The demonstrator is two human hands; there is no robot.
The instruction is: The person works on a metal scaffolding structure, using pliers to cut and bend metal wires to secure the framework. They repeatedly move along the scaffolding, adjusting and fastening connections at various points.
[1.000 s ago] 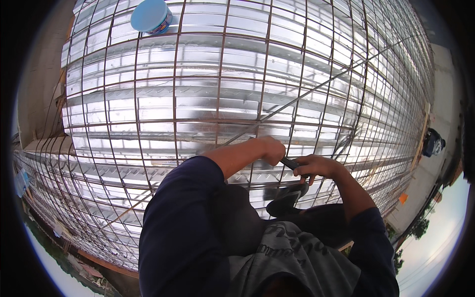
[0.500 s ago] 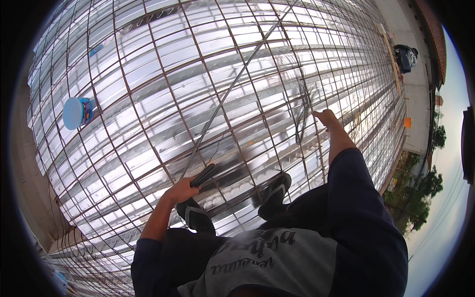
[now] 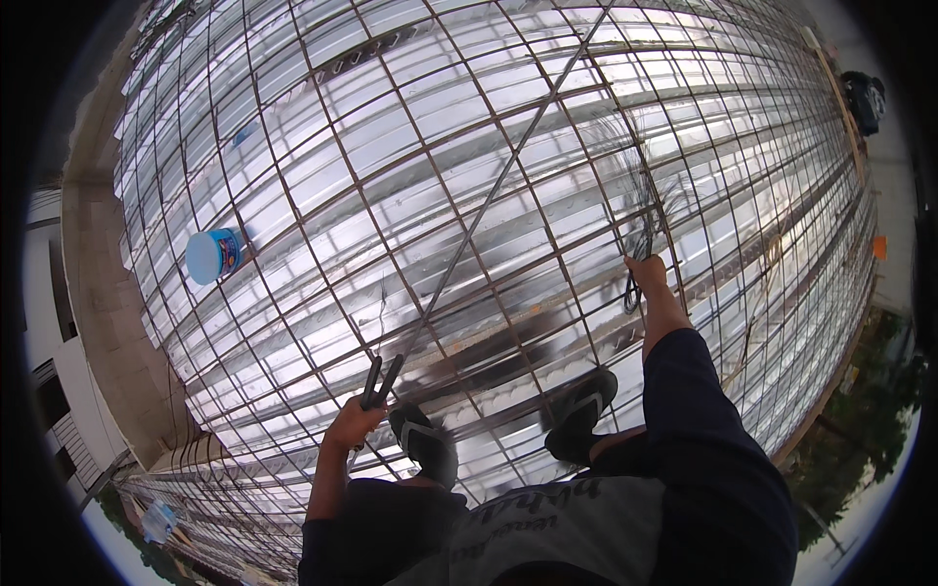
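Observation:
My left hand (image 3: 356, 426) is closed round a pair of pliers (image 3: 375, 383), whose two dark handles stick out in a V away from me. Farther right, my right hand (image 3: 648, 277) grips a bundle of thin tie wire (image 3: 640, 239). Loose wire ends fan out beyond that hand, and a bent loop hangs beside it. Under both hands lies a mesh of brown steel bars (image 3: 493, 298). One long grey bar (image 3: 489, 200) crosses the mesh diagonally, its near end close to the pliers.
Ribbed shiny metal decking (image 3: 391, 166) lies under the mesh. My feet in dark sandals (image 3: 578, 415) stand near the front. A blue tub (image 3: 214, 256) sits at the left. A dark bundle (image 3: 864, 102) and an orange object (image 3: 879, 248) are by the far right edge.
My right hand has come to the wire bundle and closed on it. The pliers in my left hand have turned, with their handles now spread. My view has shifted left.

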